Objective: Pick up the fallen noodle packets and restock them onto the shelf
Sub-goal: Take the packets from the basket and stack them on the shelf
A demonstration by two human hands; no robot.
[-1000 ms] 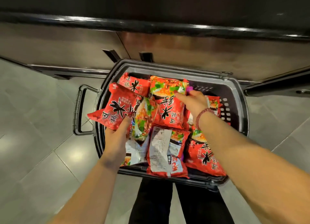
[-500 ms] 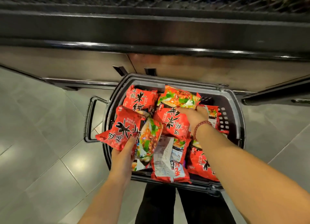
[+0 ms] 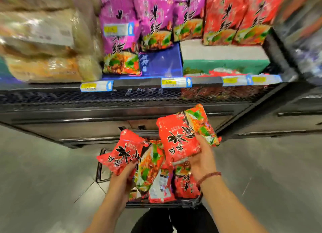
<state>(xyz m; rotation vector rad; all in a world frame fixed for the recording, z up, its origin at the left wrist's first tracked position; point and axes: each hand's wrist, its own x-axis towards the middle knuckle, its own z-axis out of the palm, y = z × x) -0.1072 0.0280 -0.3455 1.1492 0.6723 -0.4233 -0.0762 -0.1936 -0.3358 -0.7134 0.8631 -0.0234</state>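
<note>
Bright, even indoor light fills the scene. The floor (image 3: 43,171) shows soft pale glare at near left. Motion blur smears the far shelf (image 3: 139,100), worst on the bags (image 3: 40,46) at far left and along the right edge. The red packets (image 3: 181,142) near centre are sharper, with glossy highlights. Wide-angle distortion bends the shelf lines; colours look oversaturated.

Both forearms bare, reaching forward and up from the bottom edge. Left hand (image 3: 122,178) lower, fingers curled round a packet (image 3: 124,156). Right hand (image 3: 203,160) higher, gripping a second packet (image 3: 179,140) from below. Bead bracelet (image 3: 209,176) on right wrist.
</note>
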